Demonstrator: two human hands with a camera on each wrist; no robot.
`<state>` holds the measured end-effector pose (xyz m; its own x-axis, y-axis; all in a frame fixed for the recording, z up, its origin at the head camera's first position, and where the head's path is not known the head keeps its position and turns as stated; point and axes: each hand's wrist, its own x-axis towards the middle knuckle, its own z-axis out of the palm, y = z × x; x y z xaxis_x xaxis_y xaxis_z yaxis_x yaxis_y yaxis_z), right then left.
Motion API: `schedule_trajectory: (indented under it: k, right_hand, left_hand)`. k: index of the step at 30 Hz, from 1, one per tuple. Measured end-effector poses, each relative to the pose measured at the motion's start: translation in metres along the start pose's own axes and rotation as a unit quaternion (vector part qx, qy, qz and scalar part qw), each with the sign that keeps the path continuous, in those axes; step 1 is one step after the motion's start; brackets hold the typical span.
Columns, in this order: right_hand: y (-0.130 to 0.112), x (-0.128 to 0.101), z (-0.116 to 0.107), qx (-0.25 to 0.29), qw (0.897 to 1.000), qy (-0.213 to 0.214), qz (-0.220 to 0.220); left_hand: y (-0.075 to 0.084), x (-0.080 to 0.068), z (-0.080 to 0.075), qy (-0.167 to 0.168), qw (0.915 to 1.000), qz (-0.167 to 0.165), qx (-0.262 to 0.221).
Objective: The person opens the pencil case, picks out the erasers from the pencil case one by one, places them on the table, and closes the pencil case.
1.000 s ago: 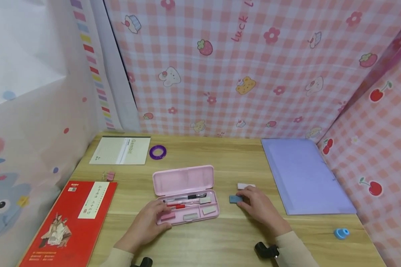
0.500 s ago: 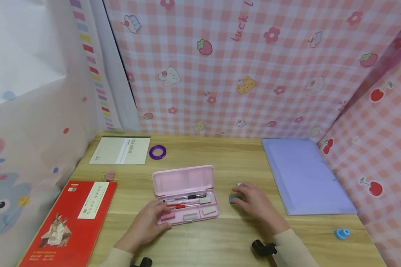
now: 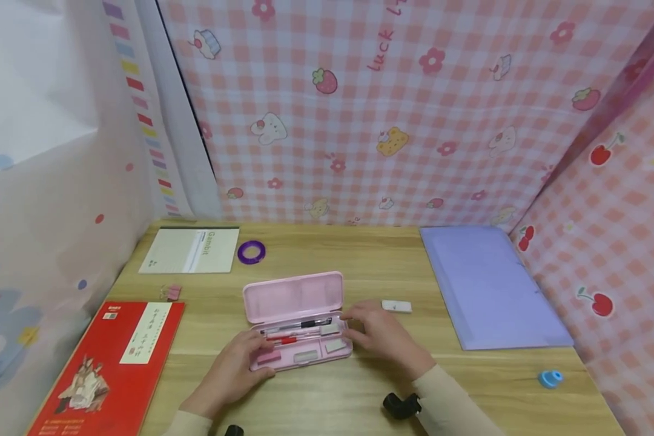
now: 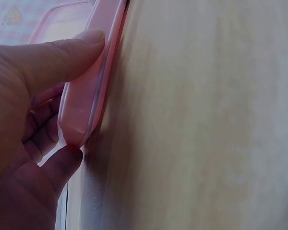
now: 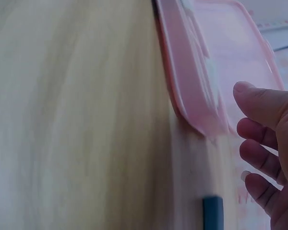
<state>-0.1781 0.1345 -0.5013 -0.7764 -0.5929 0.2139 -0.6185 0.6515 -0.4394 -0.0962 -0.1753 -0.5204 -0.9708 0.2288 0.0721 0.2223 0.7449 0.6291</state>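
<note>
A pink pencil case (image 3: 293, 297) lies with its lid raised on the wooden table. Inside are a black pen (image 3: 307, 324), a red pen (image 3: 289, 340), a pink block (image 3: 269, 357) and several pale blocks (image 3: 305, 356). My left hand (image 3: 234, 369) grips the case's left end, the thumb along its front wall in the left wrist view. At the right end, my right hand (image 3: 384, 336) has its fingertips close to the rim, fingers loosely bent with nothing between them. A teal block (image 5: 212, 213) lies on the table near that hand, which hides it in the head view.
A white block (image 3: 396, 306) lies beyond my right hand. Farther right are a lilac folder (image 3: 496, 287) and a blue cap-like piece (image 3: 550, 379). On the left lie a red book (image 3: 103, 369), a pink binder clip (image 3: 172, 293), a notebook (image 3: 191, 250) and purple tape (image 3: 251, 252).
My right hand has left the teal block and moved left to the case's right end, uncovering the white block. The left hand stays on the case. The head view has shifted slightly.
</note>
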Motion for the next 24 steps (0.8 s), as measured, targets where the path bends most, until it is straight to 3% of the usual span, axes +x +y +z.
schedule_trajectory:
  k: [7, 24]
  right_hand:
    - [-0.009, 0.011, 0.012, -0.018, 0.998, -0.018, -0.05]
    - [-0.011, 0.019, 0.023, -0.004, 0.999, -0.045, -0.03]
  left_hand:
    - [-0.002, -0.001, 0.0, 0.012, 0.9997, 0.018, 0.004]
    - [-0.001, -0.002, 0.0, 0.005, 1.0, 0.003, -0.005]
